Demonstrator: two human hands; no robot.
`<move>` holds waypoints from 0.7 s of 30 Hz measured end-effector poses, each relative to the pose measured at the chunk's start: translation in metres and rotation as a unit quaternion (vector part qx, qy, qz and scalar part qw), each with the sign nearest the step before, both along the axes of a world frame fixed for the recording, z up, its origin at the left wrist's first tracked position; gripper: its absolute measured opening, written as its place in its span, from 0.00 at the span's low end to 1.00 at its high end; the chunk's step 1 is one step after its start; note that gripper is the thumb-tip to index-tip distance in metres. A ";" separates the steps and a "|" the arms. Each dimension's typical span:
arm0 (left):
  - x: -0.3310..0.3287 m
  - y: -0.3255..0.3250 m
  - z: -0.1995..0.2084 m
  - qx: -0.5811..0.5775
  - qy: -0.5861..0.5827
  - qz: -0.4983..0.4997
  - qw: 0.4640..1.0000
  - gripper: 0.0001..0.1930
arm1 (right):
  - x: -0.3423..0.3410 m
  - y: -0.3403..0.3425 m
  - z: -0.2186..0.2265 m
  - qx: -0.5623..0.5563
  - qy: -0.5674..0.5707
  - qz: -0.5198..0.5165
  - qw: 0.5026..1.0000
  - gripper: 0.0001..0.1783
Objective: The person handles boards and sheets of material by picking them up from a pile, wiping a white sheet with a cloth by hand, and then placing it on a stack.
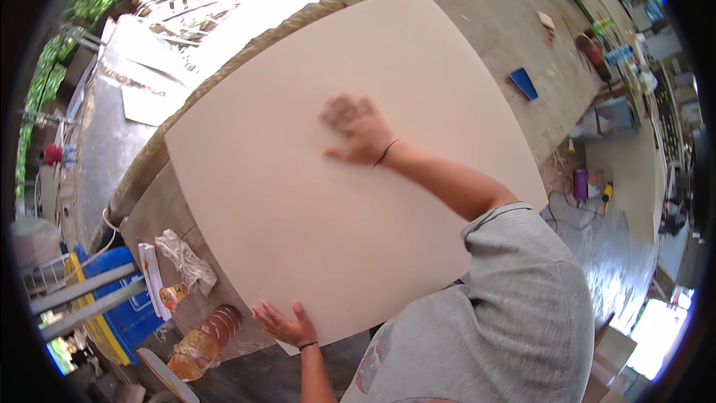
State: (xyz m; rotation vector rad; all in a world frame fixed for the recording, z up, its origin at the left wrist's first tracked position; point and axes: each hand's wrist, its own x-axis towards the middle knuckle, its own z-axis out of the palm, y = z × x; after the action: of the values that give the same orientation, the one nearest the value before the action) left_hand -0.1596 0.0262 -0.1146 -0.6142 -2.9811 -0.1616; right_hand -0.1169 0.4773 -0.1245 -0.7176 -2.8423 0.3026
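Observation:
A large, pale beige board [321, 224] lies flat on a worktable in front of me. My right hand [359, 130] reaches across it and is over the upper middle of its face, fingers spread and somewhat smeared by motion. At the near left edge my left hand [286, 324] rests with its fingers stretched out, lying partly over the board's rim. Neither hand grips anything. A dark band circles each wrist.
Left of the board lie a tall jar [216, 332] with an orange wrapping, a white crumpled bag [184, 260] and a small orange-labelled container [173, 296]. A blue flat piece [523, 83] rests on the table beyond. At right are a purple can [580, 185] and a cord.

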 end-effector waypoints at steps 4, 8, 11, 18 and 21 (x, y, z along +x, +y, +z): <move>0.003 0.011 0.005 -0.011 0.016 0.006 1.000 0.41 | 0.134 0.149 0.011 -0.005 -0.031 -0.336 0.941 0.42; -0.001 0.012 -0.001 -0.039 0.044 -0.008 0.998 0.39 | 0.140 0.113 0.003 0.019 -0.038 -0.436 0.899 0.45; -0.001 0.009 -0.009 -0.014 0.052 -0.023 0.998 0.38 | 0.124 0.000 -0.008 0.027 -0.005 -0.264 0.964 0.49; -0.078 0.042 -0.017 0.135 0.059 -0.121 0.982 0.38 | 0.289 -0.054 0.000 -0.005 -0.062 -0.364 0.929 0.45; -0.097 0.101 0.001 -0.064 0.011 0.058 0.996 0.40 | 0.313 -0.053 0.006 -0.045 -0.076 -0.448 0.890 0.48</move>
State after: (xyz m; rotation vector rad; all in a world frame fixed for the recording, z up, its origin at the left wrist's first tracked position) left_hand -0.2569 0.1275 -0.1140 -0.4502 -3.0126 0.0440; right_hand 0.1964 0.4242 -0.1181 -2.0056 -2.2805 0.2185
